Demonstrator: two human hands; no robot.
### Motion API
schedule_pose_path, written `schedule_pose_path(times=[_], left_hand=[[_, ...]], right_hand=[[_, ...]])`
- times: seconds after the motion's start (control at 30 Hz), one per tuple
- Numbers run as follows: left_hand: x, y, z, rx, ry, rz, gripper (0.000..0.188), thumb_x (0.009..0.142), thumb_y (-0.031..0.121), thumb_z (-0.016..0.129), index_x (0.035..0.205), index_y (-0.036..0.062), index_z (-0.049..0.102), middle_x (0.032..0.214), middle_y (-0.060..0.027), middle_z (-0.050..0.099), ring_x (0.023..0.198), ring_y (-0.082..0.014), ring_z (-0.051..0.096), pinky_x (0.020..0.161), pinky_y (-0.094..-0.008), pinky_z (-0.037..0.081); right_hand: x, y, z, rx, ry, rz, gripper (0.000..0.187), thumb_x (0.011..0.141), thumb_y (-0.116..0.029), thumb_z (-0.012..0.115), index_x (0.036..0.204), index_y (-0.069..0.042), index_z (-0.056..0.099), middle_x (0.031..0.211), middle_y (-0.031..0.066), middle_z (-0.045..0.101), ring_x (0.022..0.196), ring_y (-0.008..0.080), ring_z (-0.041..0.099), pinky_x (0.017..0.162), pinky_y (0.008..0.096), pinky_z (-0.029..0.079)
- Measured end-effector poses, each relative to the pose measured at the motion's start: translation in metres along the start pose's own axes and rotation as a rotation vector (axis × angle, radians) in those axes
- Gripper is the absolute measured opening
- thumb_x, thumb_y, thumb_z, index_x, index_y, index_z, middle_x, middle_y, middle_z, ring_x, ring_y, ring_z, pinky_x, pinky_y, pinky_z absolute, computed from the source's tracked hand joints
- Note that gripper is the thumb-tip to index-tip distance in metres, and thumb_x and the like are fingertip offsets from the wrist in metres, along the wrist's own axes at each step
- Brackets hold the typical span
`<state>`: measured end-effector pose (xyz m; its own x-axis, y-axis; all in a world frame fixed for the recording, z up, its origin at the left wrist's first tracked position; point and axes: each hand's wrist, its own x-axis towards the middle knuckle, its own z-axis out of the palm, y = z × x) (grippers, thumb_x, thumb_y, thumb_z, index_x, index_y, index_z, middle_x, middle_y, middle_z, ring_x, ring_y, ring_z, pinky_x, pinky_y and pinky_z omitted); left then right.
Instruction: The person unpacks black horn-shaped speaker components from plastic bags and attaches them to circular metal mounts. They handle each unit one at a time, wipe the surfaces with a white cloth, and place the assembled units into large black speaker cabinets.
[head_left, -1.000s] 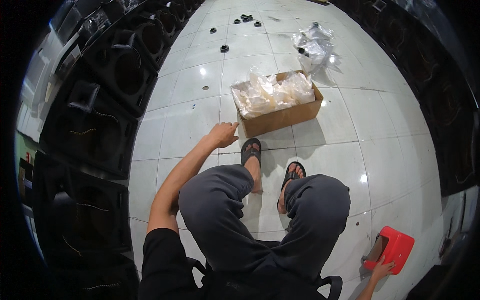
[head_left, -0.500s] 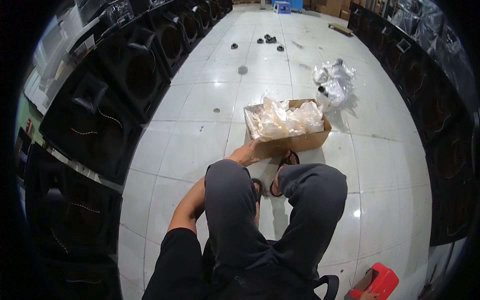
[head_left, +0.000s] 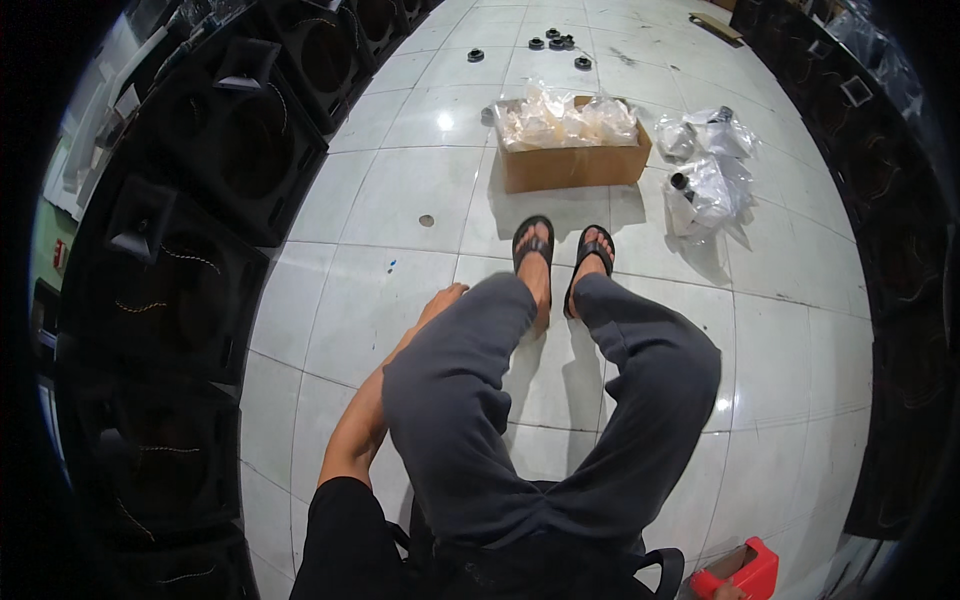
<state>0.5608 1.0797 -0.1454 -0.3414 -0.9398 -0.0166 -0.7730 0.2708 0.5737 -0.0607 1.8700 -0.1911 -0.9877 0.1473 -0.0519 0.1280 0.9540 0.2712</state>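
My left hand (head_left: 443, 298) is beside my left knee, over the tiles. Its fingers reach forward, partly hidden by the trouser leg, and hold nothing I can see. At the lower right edge, my right hand (head_left: 730, 592) is closed at the rim of a red plastic holder (head_left: 758, 568) with an open, brownish inside; the frame cuts off most of this hand. Beyond my sandalled feet stands an open cardboard box (head_left: 575, 170), filled with crumpled clear plastic bags (head_left: 565, 122) of pale contents.
Two clear-bagged items with black round ends (head_left: 708, 195) lie right of the box. Several black round parts (head_left: 553, 42) sit farther off on the tiled floor. Rows of black speaker cabinets (head_left: 150, 270) with loose wires line both sides. A small wooden dolly (head_left: 716, 28) is at the far right.
The cardboard box now stands farther from me, apart from my feet. My left hand has left its near edge and drawn back beside my knee. My right hand stays at the red holder.
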Motion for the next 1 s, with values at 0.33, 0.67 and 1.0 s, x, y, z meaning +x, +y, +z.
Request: schedule_pose_path(times=[0.33,0.67,1.0], left_hand=[[0.106,-0.053,-0.022,0.031,0.016,-0.227,0.06,0.084,0.03,0.065,0.129,-0.0043,0.048,0.117,-0.0279,0.061,0.109,-0.0426,0.059,0.093,-0.0457,0.047],[0.302,-0.009,-0.035,-0.288,0.173,-0.341,0.071,0.085,0.036,0.065,0.139,-0.0006,0.036,0.124,-0.0252,0.059,0.108,-0.0356,0.062,0.093,-0.0405,0.049],[0.439,0.027,-0.026,-0.554,0.122,-0.632,0.08,0.087,0.033,0.066,0.147,0.0057,0.02,0.128,-0.0223,0.052,0.095,-0.0295,0.064,0.06,-0.038,0.057]], right_hand=[[-0.025,-0.207,-0.108,0.013,-0.009,0.105,0.098,0.084,-0.065,0.048,0.146,0.004,0.016,0.144,0.0361,0.028,0.128,0.0557,0.034,0.094,0.0781,0.022],[0.029,-0.365,-0.151,0.045,0.106,-0.093,0.092,0.086,-0.063,0.051,0.15,-0.01,0.015,0.144,0.0334,0.032,0.128,0.0452,0.042,0.096,0.0695,0.036],[0.086,-0.486,-0.175,-0.175,0.155,-0.135,0.091,0.09,-0.062,0.046,0.138,0.012,0.026,0.137,0.0352,0.038,0.123,0.0489,0.043,0.1,0.0573,0.037]])
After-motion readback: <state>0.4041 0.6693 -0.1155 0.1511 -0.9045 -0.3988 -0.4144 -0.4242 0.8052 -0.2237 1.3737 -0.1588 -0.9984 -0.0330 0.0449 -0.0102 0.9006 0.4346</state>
